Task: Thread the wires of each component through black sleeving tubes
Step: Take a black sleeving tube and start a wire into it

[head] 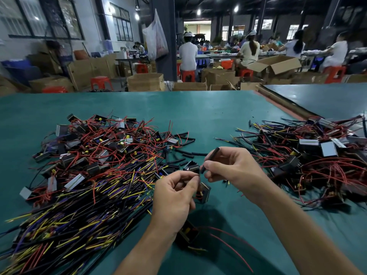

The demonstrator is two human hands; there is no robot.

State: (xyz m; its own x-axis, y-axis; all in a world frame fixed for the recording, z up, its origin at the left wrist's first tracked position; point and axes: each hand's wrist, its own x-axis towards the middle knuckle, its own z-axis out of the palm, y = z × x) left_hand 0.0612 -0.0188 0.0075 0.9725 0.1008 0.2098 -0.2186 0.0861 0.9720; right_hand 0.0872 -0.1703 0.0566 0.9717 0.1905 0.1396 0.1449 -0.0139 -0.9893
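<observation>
cardboard boxes (pixel 146 82), red stools (pixel 100 81), seated workers (pixel 188 54) beyond green table (pixel 178 108).

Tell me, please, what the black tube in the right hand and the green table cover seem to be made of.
Black tube: probably soft plastic or rubber sleeving; matte, no glints. Table cover: likely a vinyl or rubber mat; smooth, teal-green, with a faint sheen.

A single head-worn wide-angle view looks forward and down, close above the hands (pixel 200 181), across the green worktop (pixel 198 108) stretching away beyond them.
</observation>
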